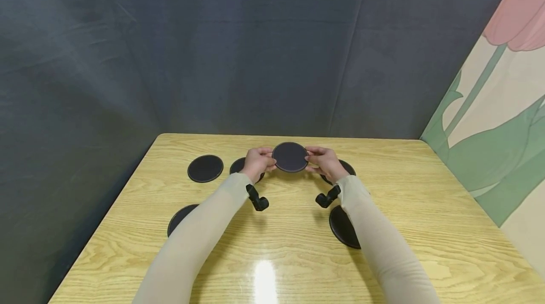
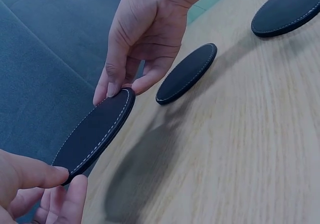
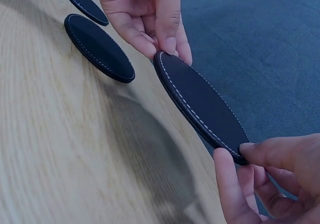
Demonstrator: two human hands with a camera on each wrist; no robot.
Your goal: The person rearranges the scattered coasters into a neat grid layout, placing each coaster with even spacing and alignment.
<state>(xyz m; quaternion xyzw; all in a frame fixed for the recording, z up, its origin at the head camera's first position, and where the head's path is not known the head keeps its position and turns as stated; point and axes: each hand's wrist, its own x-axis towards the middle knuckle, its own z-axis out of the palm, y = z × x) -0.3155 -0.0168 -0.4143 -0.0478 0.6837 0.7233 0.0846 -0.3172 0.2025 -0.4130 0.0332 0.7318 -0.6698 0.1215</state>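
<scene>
A round black coaster with pale stitching round its rim is held above the table's far part, its shadow falling on the wood below. My left hand pinches its left edge, thumb on top and fingers beneath. On the opposite edge, my right hand pinches it the same way. Both wrist views show the raised coaster tilted between the two thumbs. Behind my left hand lies another coaster, partly covered by it. A further coaster is partly hidden by my right hand.
More black coasters lie flat on the wooden table: one at the far left, one under the left forearm, one beside the right forearm. A dark blue curtain hangs behind; a flowered cloth borders the right.
</scene>
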